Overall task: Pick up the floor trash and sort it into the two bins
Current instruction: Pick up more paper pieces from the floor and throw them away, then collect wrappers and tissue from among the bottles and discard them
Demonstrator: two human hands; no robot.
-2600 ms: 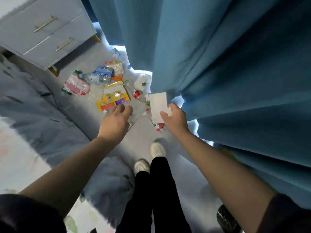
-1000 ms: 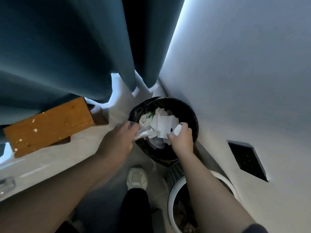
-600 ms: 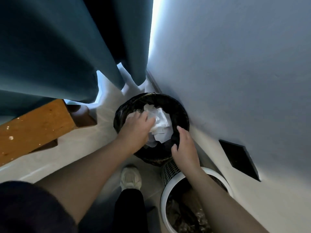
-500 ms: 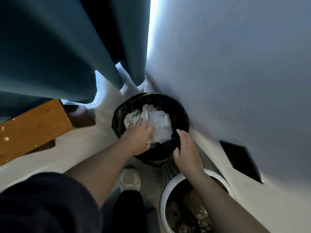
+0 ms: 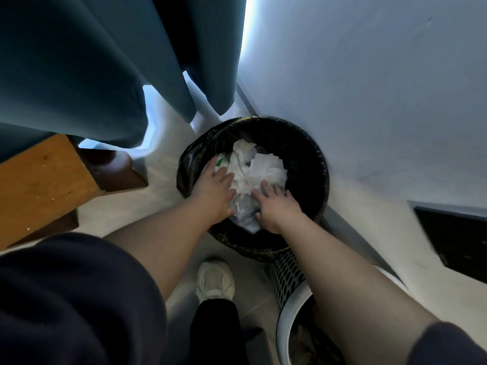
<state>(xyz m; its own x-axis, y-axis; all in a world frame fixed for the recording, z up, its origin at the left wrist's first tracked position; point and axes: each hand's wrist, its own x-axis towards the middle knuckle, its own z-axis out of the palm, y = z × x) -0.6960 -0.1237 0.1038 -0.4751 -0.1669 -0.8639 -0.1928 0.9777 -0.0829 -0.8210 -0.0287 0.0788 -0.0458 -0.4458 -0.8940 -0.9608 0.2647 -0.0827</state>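
Paper trash (image 5: pixel 259 167), white and crumpled, lies heaped inside the black-lined bin (image 5: pixel 317 159) at the centre of the frame. Both hands reach into that bin from below. The left hand (image 5: pixel 216 185) lies flat on the heap's left side, fingers straight and spread, grasping nothing. The right hand (image 5: pixel 276 204) presses on the heap's lower right the same way, fingers extended and released. Between the two hands sits a crinkled clear plastic piece (image 5: pixel 245 209), touching both. A second bin (image 5: pixel 287 277), white-rimmed with a perforated wall, stands just beside the black one at lower right, under the right forearm. A blue curtain (image 5: pixel 79 61) fills the upper left, a pale wall (image 5: pixel 369 75) the upper right.
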